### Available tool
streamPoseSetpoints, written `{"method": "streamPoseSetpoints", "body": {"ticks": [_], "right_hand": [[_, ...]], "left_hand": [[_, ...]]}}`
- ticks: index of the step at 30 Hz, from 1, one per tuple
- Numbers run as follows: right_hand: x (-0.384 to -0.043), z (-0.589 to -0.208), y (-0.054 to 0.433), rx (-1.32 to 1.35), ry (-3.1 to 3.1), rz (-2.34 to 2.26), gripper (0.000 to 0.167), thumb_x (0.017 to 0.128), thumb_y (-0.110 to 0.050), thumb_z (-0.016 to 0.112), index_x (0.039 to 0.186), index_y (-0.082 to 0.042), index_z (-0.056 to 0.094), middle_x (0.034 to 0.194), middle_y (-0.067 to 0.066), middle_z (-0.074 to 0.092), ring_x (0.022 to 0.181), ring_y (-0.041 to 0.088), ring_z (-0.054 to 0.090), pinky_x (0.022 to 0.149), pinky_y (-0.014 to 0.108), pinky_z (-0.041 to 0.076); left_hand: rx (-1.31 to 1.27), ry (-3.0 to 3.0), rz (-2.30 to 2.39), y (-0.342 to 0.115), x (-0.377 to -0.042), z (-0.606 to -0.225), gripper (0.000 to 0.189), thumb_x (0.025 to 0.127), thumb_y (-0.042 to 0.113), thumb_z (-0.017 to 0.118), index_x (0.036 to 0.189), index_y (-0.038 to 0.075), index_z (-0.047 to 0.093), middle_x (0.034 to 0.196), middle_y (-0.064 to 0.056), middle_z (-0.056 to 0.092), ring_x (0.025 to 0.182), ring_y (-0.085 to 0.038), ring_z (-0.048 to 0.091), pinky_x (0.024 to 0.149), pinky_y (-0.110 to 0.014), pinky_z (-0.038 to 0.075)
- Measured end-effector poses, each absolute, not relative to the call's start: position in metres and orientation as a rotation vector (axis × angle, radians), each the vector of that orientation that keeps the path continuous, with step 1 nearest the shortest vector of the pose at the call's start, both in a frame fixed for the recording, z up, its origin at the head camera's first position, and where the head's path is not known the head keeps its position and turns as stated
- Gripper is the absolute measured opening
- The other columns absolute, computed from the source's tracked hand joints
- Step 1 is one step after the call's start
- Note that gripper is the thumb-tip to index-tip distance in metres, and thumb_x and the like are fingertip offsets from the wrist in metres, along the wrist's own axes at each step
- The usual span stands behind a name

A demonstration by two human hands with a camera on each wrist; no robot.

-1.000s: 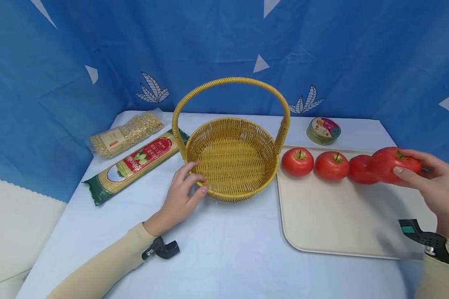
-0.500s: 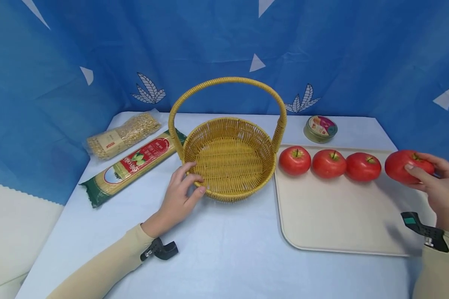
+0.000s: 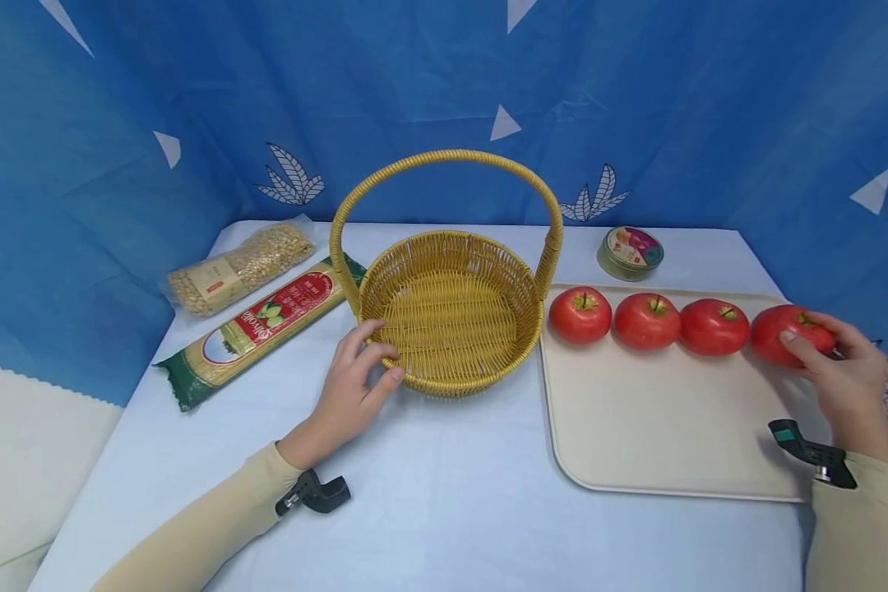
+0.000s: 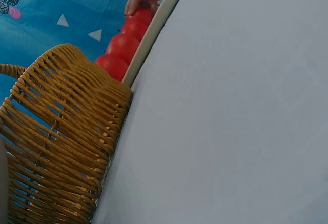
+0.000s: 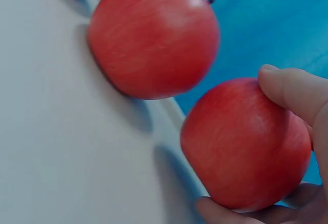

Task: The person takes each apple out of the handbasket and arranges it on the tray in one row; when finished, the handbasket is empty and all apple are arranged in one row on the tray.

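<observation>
My left hand point(image 3: 348, 399) holds the near-left rim of the round wicker basket point(image 3: 455, 378), its fingers bent over the edge. The basket has a tall arched handle and nothing lies inside it. At the right end of the pale tray point(image 3: 659, 436), my right hand point(image 3: 851, 378) grips a red apple point(image 3: 780, 333) between thumb and fingers. In the right wrist view this gripped apple point(image 5: 246, 147) hangs close to the tray; whether it touches is unclear. Three other red apples stand in a row to its left: one apple point(image 3: 714, 326), a middle apple point(image 3: 646, 321) and a leftmost apple point(image 3: 580, 315).
A round tin point(image 3: 631, 253) stands behind the tray. Left of the basket lie a spaghetti packet point(image 3: 266, 325) and a clear bag of yellow kernels point(image 3: 240, 267). A blue patterned curtain point(image 3: 429, 99) hangs behind the white table point(image 3: 451, 510).
My right hand has carried the apple first rightward away from the row, then back left and lower beside the third apple. My left hand has stayed at the basket rim.
</observation>
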State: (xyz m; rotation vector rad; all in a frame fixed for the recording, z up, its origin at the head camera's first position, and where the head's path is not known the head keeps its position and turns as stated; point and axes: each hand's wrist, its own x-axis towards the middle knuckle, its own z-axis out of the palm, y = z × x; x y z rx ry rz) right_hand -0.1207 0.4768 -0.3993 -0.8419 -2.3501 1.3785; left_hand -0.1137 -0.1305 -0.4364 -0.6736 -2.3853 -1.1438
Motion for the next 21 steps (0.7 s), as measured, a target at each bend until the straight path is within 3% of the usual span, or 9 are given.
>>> {"method": "streamPoseSetpoints", "body": {"ticks": [3, 5, 12, 17, 21], "right_hand": [[-0.125, -0.405, 0.476, -0.878, -2.396, 1.313, 0.059, 0.099, -0.030, 0.065, 0.153, -0.038, 0.042, 0.165, -0.014, 0.032, 0.130, -0.004, 0.033, 0.107, 0.013, 0.041], [-0.127, -0.408, 0.475, -0.879, -2.412, 1.304, 0.059, 0.100, -0.030, 0.064, 0.154, -0.038, 0.042, 0.166, -0.014, 0.031, 0.133, -0.004, 0.033, 0.116, 0.021, 0.036], [-0.126, -0.412, 0.477, -0.860, -2.452, 1.347, 0.062, 0.098, -0.039, 0.065, 0.154, -0.041, 0.039, 0.166, -0.016, 0.029, 0.136, -0.002, 0.031, 0.101, 0.008, 0.040], [-0.128, -0.414, 0.476, -0.890, -2.437, 1.366, 0.064, 0.098, -0.038, 0.066, 0.155, -0.042, 0.037, 0.167, -0.017, 0.026, 0.143, 0.002, 0.028, 0.117, 0.025, 0.035], [-0.129, -0.414, 0.475, -0.899, -2.445, 1.353, 0.065, 0.098, -0.037, 0.065, 0.155, -0.042, 0.035, 0.168, -0.016, 0.025, 0.144, 0.002, 0.027, 0.121, 0.033, 0.032]], "left_hand": [[-0.672, -2.388, -1.149, -0.130, -0.114, -0.436, 0.067, 0.101, 0.068, 0.037, 0.102, 0.007, 0.065, 0.145, -0.028, 0.049, 0.137, -0.051, 0.042, 0.111, -0.069, 0.033], [-0.672, -2.387, -1.153, -0.130, -0.114, -0.437, 0.066, 0.101, 0.068, 0.037, 0.102, 0.007, 0.065, 0.145, -0.028, 0.049, 0.138, -0.051, 0.042, 0.111, -0.069, 0.033], [-0.672, -2.389, -1.155, -0.130, -0.114, -0.436, 0.065, 0.102, 0.067, 0.038, 0.102, 0.008, 0.065, 0.147, -0.026, 0.048, 0.138, -0.050, 0.041, 0.111, -0.070, 0.032], [-0.672, -2.394, -1.157, -0.130, -0.113, -0.435, 0.066, 0.102, 0.067, 0.037, 0.102, 0.007, 0.065, 0.146, -0.028, 0.049, 0.138, -0.051, 0.041, 0.111, -0.070, 0.032], [-0.675, -2.391, -1.158, -0.130, -0.114, -0.436, 0.066, 0.102, 0.067, 0.038, 0.102, 0.007, 0.065, 0.146, -0.028, 0.049, 0.138, -0.050, 0.041, 0.111, -0.070, 0.032]]}}
